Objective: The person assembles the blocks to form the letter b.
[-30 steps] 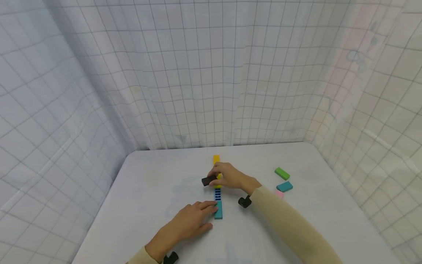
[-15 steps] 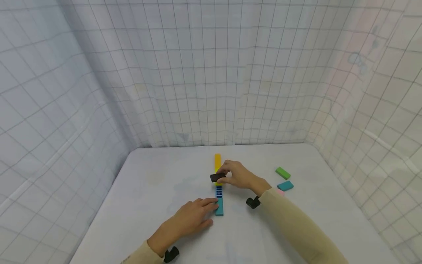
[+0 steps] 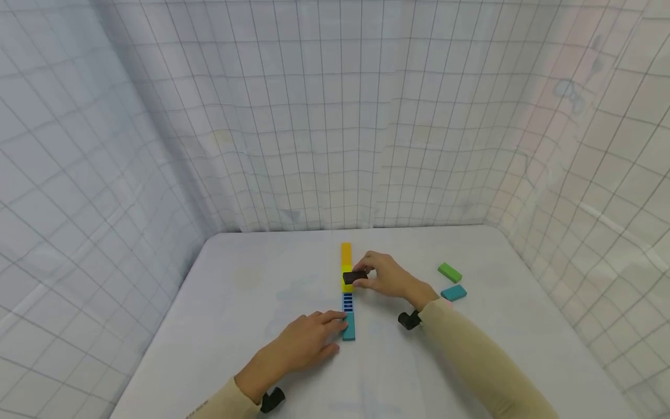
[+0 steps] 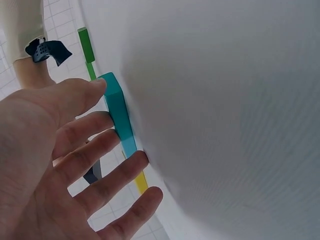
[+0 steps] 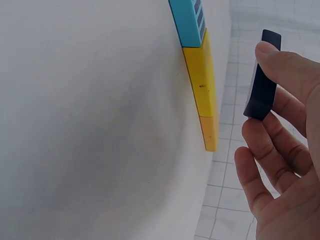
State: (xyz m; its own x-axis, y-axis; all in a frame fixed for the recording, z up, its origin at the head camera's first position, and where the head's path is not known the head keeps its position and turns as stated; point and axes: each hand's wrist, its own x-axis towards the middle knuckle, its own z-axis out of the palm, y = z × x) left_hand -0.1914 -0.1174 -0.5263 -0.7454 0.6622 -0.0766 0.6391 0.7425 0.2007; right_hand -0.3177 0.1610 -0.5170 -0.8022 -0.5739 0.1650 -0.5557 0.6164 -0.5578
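My right hand [image 3: 388,277] pinches a black rectangular block [image 5: 262,82] between thumb and fingers, held above the table. In the head view the black block overlaps the bright yellow block [image 3: 347,287], one piece in a straight row. Beyond it lies an orange-yellow block [image 3: 346,252]; nearer comes a light-blue block with dark stripes [image 3: 348,302], then a teal block [image 3: 349,329] at the near end. My left hand [image 3: 307,342] lies left of the row, fingers extended, their tips touching the teal block. The left wrist view shows its thumb [image 4: 82,95] at that block's end.
To the right on the white table [image 3: 251,279] lie a green block [image 3: 450,272] and a blue block [image 3: 453,293]. A pink piece [image 3: 447,302] shows partly beside the right sleeve. White grid-patterned curtains [image 3: 314,116] surround the table's back and sides.
My right hand has carried the black block rightward, from the row's left side to over the yellow block. My left hand stays at the teal block. The view has shifted slightly.
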